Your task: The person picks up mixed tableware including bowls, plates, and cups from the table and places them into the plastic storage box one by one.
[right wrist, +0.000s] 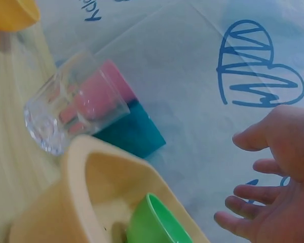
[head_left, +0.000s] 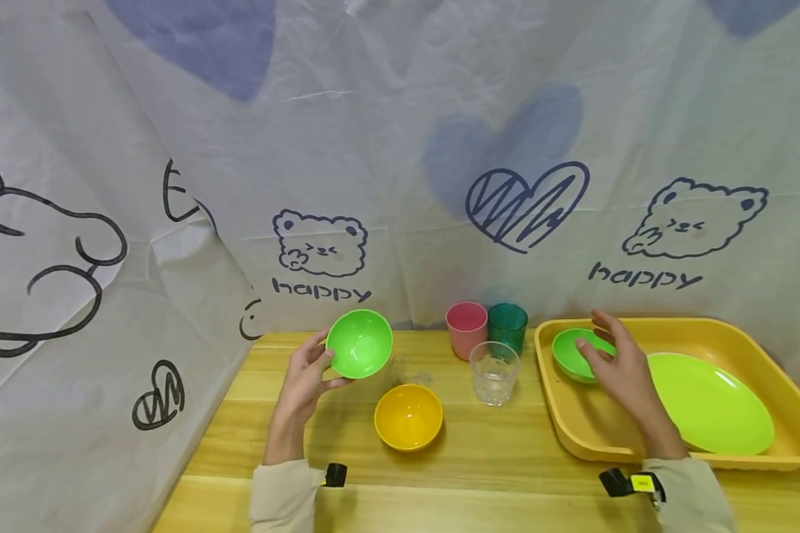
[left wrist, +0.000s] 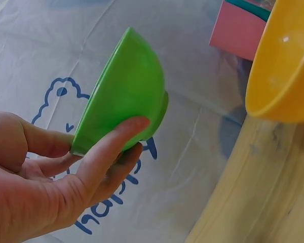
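My left hand (head_left: 304, 377) grips a green bowl (head_left: 360, 344) by its side, holding it tilted above the left part of the table; the left wrist view shows thumb and fingers around the bowl's (left wrist: 124, 91) rim and outside. Over the yellow tray (head_left: 567, 437), my right hand (head_left: 623, 370) hovers with fingers spread and holds nothing. Beneath and beside it, a second green bowl (head_left: 570, 355) sits in the tray's left end. An orange-yellow bowl (head_left: 409, 418) stands on the table between the hands.
A pink cup (head_left: 465, 329) and a teal cup (head_left: 509, 326) stand at the back, with a clear cup (head_left: 495, 377) in front. A lime-green plate (head_left: 713, 403) lies in the tray. A printed white sheet (head_left: 400, 148) hangs behind the wooden table (head_left: 493, 474).
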Demonstrator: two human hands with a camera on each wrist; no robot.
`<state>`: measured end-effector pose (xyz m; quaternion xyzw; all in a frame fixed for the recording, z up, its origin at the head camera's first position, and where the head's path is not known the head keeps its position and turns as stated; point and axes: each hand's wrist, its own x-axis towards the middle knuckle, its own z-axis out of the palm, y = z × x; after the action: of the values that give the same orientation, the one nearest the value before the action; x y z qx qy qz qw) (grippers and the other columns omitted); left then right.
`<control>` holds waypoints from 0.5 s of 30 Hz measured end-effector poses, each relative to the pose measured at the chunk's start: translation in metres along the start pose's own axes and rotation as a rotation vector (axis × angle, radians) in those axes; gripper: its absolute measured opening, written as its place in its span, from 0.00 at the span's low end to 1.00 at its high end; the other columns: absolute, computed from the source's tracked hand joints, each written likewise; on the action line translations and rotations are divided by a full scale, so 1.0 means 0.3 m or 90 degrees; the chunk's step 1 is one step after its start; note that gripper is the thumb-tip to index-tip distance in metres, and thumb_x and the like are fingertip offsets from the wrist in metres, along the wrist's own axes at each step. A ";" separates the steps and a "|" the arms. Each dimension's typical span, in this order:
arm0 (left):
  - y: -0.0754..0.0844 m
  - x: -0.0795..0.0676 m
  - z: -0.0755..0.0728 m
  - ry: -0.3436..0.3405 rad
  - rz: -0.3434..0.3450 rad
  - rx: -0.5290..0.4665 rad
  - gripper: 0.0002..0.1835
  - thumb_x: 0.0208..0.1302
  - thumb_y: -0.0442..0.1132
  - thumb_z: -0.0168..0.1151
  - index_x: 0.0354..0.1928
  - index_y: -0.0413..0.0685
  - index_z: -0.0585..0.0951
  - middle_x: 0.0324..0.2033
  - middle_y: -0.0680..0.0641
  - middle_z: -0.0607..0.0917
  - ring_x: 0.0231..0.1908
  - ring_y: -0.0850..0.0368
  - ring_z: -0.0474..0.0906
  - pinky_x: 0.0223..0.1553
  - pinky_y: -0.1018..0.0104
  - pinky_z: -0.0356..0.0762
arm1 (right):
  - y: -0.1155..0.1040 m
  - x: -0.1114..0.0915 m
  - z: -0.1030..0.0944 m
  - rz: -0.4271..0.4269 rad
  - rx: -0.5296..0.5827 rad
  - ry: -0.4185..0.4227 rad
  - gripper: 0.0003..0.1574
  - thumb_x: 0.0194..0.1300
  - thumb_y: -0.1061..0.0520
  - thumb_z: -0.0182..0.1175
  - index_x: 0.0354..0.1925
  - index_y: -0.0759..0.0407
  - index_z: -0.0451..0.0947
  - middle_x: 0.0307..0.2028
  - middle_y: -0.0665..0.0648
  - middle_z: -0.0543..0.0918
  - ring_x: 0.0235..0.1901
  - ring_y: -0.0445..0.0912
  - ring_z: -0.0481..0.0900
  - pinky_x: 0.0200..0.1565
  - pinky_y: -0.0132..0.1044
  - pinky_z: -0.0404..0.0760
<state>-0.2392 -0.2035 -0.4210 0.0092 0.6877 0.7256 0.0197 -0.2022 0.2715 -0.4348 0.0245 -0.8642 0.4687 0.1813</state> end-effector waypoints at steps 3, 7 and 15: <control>0.005 0.006 0.013 0.000 0.006 -0.012 0.26 0.79 0.27 0.41 0.76 0.37 0.62 0.68 0.27 0.67 0.62 0.31 0.71 0.44 0.50 0.88 | -0.016 0.007 0.018 0.008 0.021 0.001 0.39 0.77 0.53 0.59 0.76 0.68 0.57 0.70 0.73 0.67 0.67 0.68 0.68 0.61 0.45 0.77; 0.006 0.010 0.029 -0.012 0.004 -0.015 0.26 0.79 0.27 0.42 0.76 0.37 0.63 0.67 0.27 0.67 0.61 0.32 0.72 0.44 0.48 0.87 | -0.041 0.012 0.040 0.012 0.050 -0.005 0.40 0.77 0.52 0.58 0.77 0.65 0.56 0.71 0.71 0.66 0.68 0.67 0.68 0.60 0.30 0.77; -0.003 0.003 0.047 -0.021 -0.013 -0.032 0.25 0.80 0.29 0.43 0.75 0.41 0.65 0.67 0.31 0.68 0.60 0.34 0.73 0.44 0.47 0.87 | -0.079 0.001 0.073 0.030 0.099 0.005 0.42 0.78 0.50 0.58 0.79 0.62 0.54 0.72 0.68 0.66 0.69 0.63 0.67 0.53 0.14 0.71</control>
<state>-0.2395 -0.1894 -0.4211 0.0140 0.6690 0.7422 0.0385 -0.2038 0.2403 -0.4265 0.0160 -0.8248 0.5387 0.1712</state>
